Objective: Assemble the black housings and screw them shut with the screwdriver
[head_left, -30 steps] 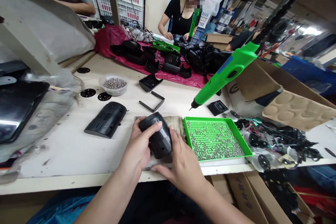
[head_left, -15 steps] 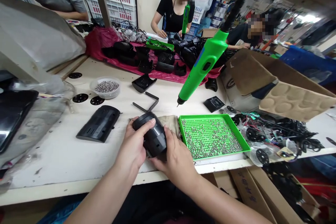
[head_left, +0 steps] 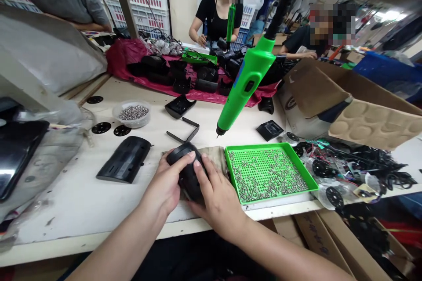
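Black plastic, rounded and smooth, makes up the housing [head_left: 190,180] held between both hands at the near edge of the table [head_left: 69,202], by a worn cloth pad [head_left: 214,158]; whether it rests on the pad or is lifted cannot be told. The left hand [head_left: 166,182] is clamped on its left side, thumb laid across the top, the other fingers mostly hidden. The right hand [head_left: 219,193] is closed against the other side, fingers together over the shell and thumb low – a two-sided grip that probably steadies the curved body against rolling.

Just right of the pad, a green tray [head_left: 260,145] holds many small metal screws [head_left: 290,180] strewn over its perforated floor, likely set there for easy reach. Above, a green electric screwdriver [head_left: 244,85] hangs tip down, presumably slung to leave the table free for parts. Beyond the hands lies a thin U-shaped strip [head_left: 197,131]; left of them, a curved black cover [head_left: 123,160]. Behind that cover, a translucent tub [head_left: 140,122] carries a heap of tiny metal pieces [head_left: 133,112] – apart from the tray, perhaps to keep two kinds unmixed.
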{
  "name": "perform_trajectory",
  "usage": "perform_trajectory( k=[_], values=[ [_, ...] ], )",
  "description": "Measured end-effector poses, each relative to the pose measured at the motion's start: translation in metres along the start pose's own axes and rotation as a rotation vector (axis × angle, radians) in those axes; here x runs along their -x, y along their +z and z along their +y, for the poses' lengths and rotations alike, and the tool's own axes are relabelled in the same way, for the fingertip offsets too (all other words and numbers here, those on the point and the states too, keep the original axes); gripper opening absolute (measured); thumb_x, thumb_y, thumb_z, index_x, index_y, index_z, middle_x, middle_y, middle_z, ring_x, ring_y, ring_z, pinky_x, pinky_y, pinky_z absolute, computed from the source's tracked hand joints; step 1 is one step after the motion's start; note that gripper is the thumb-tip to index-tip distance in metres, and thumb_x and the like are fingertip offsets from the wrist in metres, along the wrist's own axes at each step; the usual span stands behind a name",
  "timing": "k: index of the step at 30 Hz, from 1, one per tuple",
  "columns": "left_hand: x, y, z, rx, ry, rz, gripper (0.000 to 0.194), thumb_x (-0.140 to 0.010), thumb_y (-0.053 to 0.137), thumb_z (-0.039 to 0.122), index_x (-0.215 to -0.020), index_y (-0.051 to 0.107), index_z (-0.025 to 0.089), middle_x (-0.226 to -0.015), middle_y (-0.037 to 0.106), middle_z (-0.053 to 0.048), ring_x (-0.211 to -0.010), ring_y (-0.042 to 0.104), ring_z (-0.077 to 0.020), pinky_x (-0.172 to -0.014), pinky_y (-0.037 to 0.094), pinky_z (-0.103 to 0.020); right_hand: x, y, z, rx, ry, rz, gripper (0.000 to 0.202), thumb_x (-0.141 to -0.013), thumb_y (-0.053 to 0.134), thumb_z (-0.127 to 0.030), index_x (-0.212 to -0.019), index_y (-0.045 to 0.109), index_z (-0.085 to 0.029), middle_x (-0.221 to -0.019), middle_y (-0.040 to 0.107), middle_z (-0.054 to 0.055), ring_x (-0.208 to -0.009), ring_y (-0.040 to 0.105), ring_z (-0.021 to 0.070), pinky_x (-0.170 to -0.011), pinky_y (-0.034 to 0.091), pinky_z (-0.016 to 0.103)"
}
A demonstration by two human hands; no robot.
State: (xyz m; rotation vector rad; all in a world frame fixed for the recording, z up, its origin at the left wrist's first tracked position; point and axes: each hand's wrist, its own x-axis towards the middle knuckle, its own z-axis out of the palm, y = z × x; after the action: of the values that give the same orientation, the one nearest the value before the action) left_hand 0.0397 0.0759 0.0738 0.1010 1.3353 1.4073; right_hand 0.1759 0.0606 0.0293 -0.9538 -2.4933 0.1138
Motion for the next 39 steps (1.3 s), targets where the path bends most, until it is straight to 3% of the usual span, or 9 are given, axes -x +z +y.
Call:
perform_trajectory(
  k=[7, 14, 19, 22, 25, 29, 32, 35, 39],
  values=[
    [0.007, 0.003, -0.005, 0.041, 0.052, 0.07, 0.052, -0.078, 0.071, 0.01, -0.124, 0.05, 0.021, -0.089, 0.069, 0.0, -0.077, 0.065, -0.0087, -0.072, 0.049, -0.02, -0.003, 0.003, -0.002, -0.139, 0.095, 0.055, 0.101, -0.074, 0.077, -0.029, -0.149, 0.015, -0.006, -0.148, 0.034, 0.029, -0.135, 0.041, 0.0376, -0.102, 0.049, 0.05],
    [0.031, 0.001, -0.012, 0.036, 0.134, -0.108, 0.05, -0.077, 0.074, 0.017, -0.123, 0.055, 0.028, -0.119, 0.068, -0.001, -0.112, 0.061, -0.0158, -0.087, 0.05, -0.022, -0.011, -0.012, -0.006, -0.198, 0.089, 0.153, 0.088, -0.084, 0.067, -0.037, -0.149, 0.016, -0.007, -0.147, 0.036, 0.027, -0.14, 0.035, 0.0328, -0.108, 0.043, 0.049],
    [0.028, -0.009, -0.012, 0.049, 0.002, -0.011, 0.036, -0.086, 0.063, 0.021, -0.122, 0.06, 0.026, -0.113, 0.071, -0.002, -0.102, 0.066, -0.0154, -0.082, 0.053, -0.023, -0.006, -0.023, -0.011, -0.349, 0.155, 0.085, 0.099, -0.077, 0.076, -0.028, -0.149, 0.01, -0.008, -0.149, 0.034, 0.025, -0.14, 0.033, 0.0316, -0.11, 0.041, 0.047],
    [0.026, -0.013, -0.009, 0.077, -0.042, 0.036, 0.026, -0.09, 0.057, 0.024, -0.114, 0.065, 0.022, -0.101, 0.073, -0.002, -0.09, 0.068, -0.0138, -0.073, 0.056, -0.022, 0.0, -0.027, -0.01, -0.411, 0.345, 0.122, 0.065, -0.082, 0.071, -0.028, -0.134, 0.037, -0.009, -0.123, 0.057, 0.019, -0.115, 0.056, 0.0287, -0.093, 0.052, 0.042],
    [0.027, -0.012, -0.007, 0.091, -0.037, 0.062, 0.021, -0.089, 0.057, 0.023, -0.106, 0.068, 0.021, -0.093, 0.074, -0.001, -0.086, 0.068, -0.012, -0.067, 0.055, -0.018, 0.004, -0.026, -0.006, -0.405, 0.441, 0.083, 0.012, -0.088, 0.062, -0.026, -0.094, 0.056, -0.017, -0.085, 0.063, 0.005, -0.079, 0.062, 0.0212, -0.069, 0.052, 0.034],
    [0.027, -0.014, -0.011, 0.075, -0.032, 0.059, 0.025, -0.087, 0.059, 0.026, -0.109, 0.067, 0.021, -0.097, 0.073, -0.002, -0.096, 0.066, -0.0142, -0.076, 0.054, -0.021, 0.007, -0.025, 0.0, -0.263, 0.291, 0.119, 0.02, -0.095, 0.047, -0.02, -0.077, 0.055, -0.018, -0.074, 0.059, 0.004, -0.068, 0.056, 0.0187, -0.061, 0.043, 0.03],
    [0.025, -0.025, -0.018, -0.019, 0.115, 0.005, 0.048, -0.076, 0.069, 0.034, -0.122, 0.06, 0.023, -0.109, 0.069, -0.004, -0.111, 0.06, -0.0213, -0.096, 0.048, -0.034, 0.009, -0.034, 0.007, -0.396, 0.215, 0.07, 0.017, -0.095, 0.046, -0.02, -0.082, 0.057, -0.018, -0.076, 0.06, 0.004, -0.071, 0.056, 0.0181, -0.064, 0.043, 0.029],
    [0.027, -0.037, -0.026, -0.259, 0.414, -0.062, 0.085, -0.063, 0.08, 0.038, -0.139, 0.044, 0.027, -0.129, 0.059, -0.006, -0.127, 0.049, -0.0284, -0.111, 0.032, -0.046, 0.006, -0.043, 0.012, -0.739, 0.337, 0.161, 0.018, -0.098, 0.042, -0.026, -0.094, 0.059, -0.02, -0.085, 0.061, 0.003, -0.081, 0.06, 0.0164, -0.072, 0.045, 0.028],
    [0.042, -0.037, -0.04, -0.546, 0.689, -0.178, 0.094, -0.067, 0.075, 0.036, -0.147, 0.028, 0.029, -0.145, 0.046, -0.009, -0.135, 0.041, -0.0292, -0.114, 0.027, -0.048, -0.013, -0.042, 0.006, -1.144, 0.419, 0.312, 0.041, -0.097, 0.041, -0.054, -0.12, 0.054, -0.022, -0.113, 0.063, 0.007, -0.108, 0.059, 0.0206, -0.094, 0.045, 0.035]
  ],
)
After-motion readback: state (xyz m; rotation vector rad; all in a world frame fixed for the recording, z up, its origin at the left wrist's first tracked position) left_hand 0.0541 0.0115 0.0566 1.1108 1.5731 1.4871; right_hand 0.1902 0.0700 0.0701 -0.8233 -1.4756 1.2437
